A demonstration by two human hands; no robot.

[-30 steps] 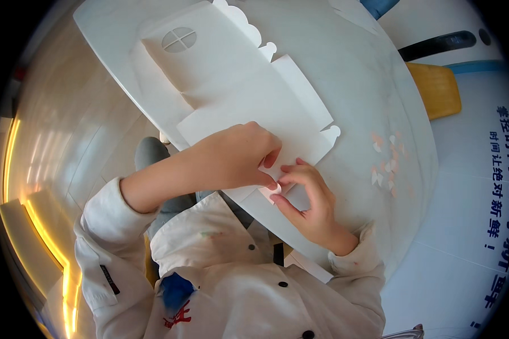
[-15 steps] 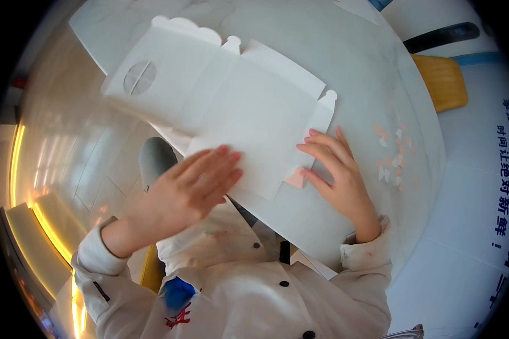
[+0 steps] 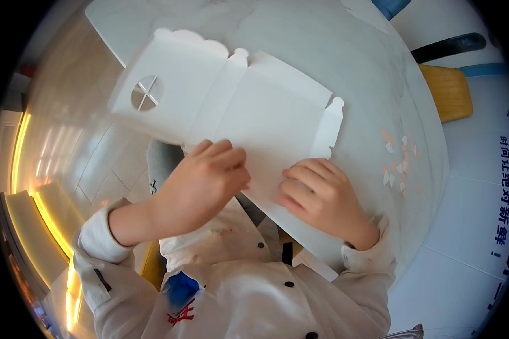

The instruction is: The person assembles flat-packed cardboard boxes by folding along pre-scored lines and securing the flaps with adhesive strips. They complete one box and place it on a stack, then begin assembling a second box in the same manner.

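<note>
- Worktop [image 3: 379,85]: I see a round, pale, marble-like surface filling the upper half of the view; a yellow chair [image 3: 448,90] stands just beyond its right rim.
- Flat box blank [image 3: 237,107]: a white die-cut cardboard sheet lies unfolded on the worktop, its near edge overhanging toward my body. A panel with a round, cross-cut window [image 3: 146,93] sits at its left end; scalloped tabs line the far edge.
- Left hand [image 3: 201,183]: it rests on the near edge of the blank, left of centre. The fingers [image 3: 229,164] are curled loosely and press down on the card; I cannot tell whether anything is pinched under them.
- Right hand [image 3: 322,198]: it lies on the same edge, just beside the left. Its fingers [image 3: 300,175] are bent, their tips bearing on the sheet, closed on nothing that I can see.
- Paper scraps [image 3: 398,161]: small pink and white cut pieces lie scattered on the worktop, right of the blank and apart from both hands.
- Step in hand, as I judge it: creasing or flattening a fold line along the near panel. The next move would call for even pressure along the score while the rest of the blank stays flat.
</note>
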